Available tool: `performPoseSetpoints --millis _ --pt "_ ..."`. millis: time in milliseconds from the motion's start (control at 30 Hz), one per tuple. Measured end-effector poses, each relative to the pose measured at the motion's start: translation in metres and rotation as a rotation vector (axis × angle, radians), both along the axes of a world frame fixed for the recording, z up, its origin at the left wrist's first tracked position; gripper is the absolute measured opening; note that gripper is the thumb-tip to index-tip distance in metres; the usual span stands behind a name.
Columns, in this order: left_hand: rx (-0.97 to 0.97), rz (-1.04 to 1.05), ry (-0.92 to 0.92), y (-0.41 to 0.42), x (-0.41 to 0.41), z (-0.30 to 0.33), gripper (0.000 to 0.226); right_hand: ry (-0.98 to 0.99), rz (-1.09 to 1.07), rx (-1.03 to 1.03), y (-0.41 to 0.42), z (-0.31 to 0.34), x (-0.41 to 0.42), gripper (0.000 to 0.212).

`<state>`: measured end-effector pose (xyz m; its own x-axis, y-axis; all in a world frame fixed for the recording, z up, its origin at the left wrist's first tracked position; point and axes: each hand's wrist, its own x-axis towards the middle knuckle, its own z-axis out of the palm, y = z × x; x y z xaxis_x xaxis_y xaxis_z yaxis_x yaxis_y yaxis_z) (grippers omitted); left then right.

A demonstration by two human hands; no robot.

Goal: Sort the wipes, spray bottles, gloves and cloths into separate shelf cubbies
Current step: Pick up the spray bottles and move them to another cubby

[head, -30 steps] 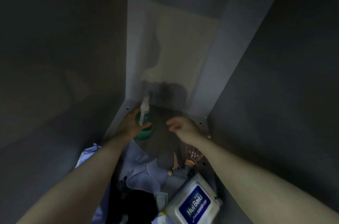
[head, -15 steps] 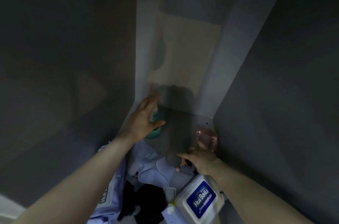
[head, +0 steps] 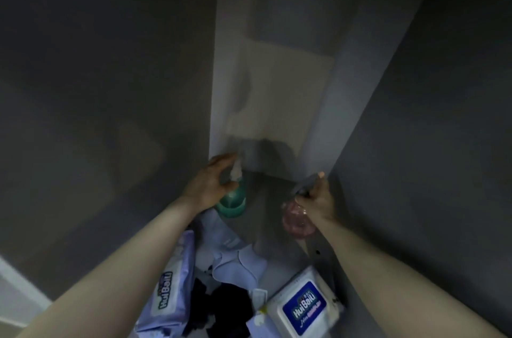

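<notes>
Dim shelf cubby (head: 266, 199) held the left hand (head: 209, 185) gripping a green spray bottle (head: 232, 199), the right hand (head: 315, 200) gripping a pink spray bottle (head: 295, 220); poor light could cause toppling

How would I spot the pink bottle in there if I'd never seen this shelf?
Look into the dim grey shelf cubby, along its right wall. There the right hand grips a clear pink plastic spray bottle by its dark trigger top. The other bottle, a green spray bottle, is opaque with a white nozzle.
</notes>
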<state>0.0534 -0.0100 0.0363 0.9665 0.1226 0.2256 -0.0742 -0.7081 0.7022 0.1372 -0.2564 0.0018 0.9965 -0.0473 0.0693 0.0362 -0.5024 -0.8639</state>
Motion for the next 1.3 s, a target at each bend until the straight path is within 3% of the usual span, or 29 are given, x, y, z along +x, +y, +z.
performPoseSetpoints --millis 100,333,433,567,700,833,1000,1133,1233,1300 --pt "0.014 0.012 0.019 0.003 -0.003 0.005 0.068 0.042 -0.039 0.127 0.005 -0.007 0.004 0.058" --pt "0.033 0.039 0.029 -0.005 -0.008 0.021 0.067 0.194 0.028 0.078 0.016 -0.025 0.017 0.064" --pt "0.045 0.046 0.026 -0.021 -0.017 0.038 0.063 0.218 -0.057 -0.015 0.018 0.006 -0.002 0.075" --pt "-0.064 0.054 0.021 -0.048 -0.043 0.064 0.06 0.169 0.068 0.192 0.028 0.077 -0.06 0.093" --pt "-0.16 0.07 0.012 -0.075 -0.1 0.087 0.056 0.082 0.265 0.36 0.011 0.143 -0.142 0.064" --pt "-0.223 0.049 -0.067 -0.098 -0.163 0.097 0.053 -0.065 0.407 0.199 -0.03 0.162 -0.216 0.068" --pt "-0.348 -0.045 -0.041 -0.126 -0.234 0.108 0.037 -0.003 0.495 0.225 -0.106 0.166 -0.296 0.06" --pt "-0.437 -0.065 -0.032 -0.163 -0.265 0.101 0.028 0.0 0.391 0.211 -0.164 0.156 -0.333 0.05" --pt "-0.427 -0.144 0.024 -0.196 -0.278 0.087 0.042 -0.008 0.279 0.229 -0.196 0.143 -0.36 0.048" --pt "-0.454 -0.164 0.072 -0.215 -0.288 0.081 0.037 0.002 0.223 0.221 -0.213 0.134 -0.38 0.046"
